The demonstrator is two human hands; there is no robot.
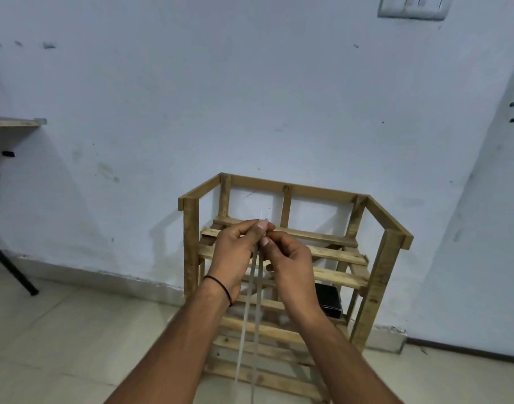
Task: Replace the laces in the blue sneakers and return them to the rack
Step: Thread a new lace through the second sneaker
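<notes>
Head view, facing the wall. Both hands are raised in the centre of the frame, in front of the wooden rack [392, 258]. The left hand [235, 252] pinches the white lace [258, 287] near its tips, and the short ends stand up just above the fingertips. The right hand [290, 263] pinches the same lace just beneath it. Each grip is closed to a fine thumb-and-finger pinch, with the remaining fingers loosely curled.

From the hands two strands fall side by side to the bottom edge of the frame. Holding the ends together this way most likely serves to even the two halves before threading, or to draw them taut. The blue sneakers do not appear; judging by the strands, any shoe attached would lie below the lower edge, but that cannot be confirmed.

Surroundings: a black, box-like object [327, 298] sits on a lower shelf at centre right, partly hidden by the right wrist — its identity is unclear. A desk [14, 123] edge shows at the upper left, with a dark slanted leg [11, 269] beneath it reaching the tiled floor. A switch plate [413, 7] sits at the top right. A dark band [220, 287] circles the left wrist. The visible upper slats carry nothing, so returning the shoes there should meet no obstruction.
</notes>
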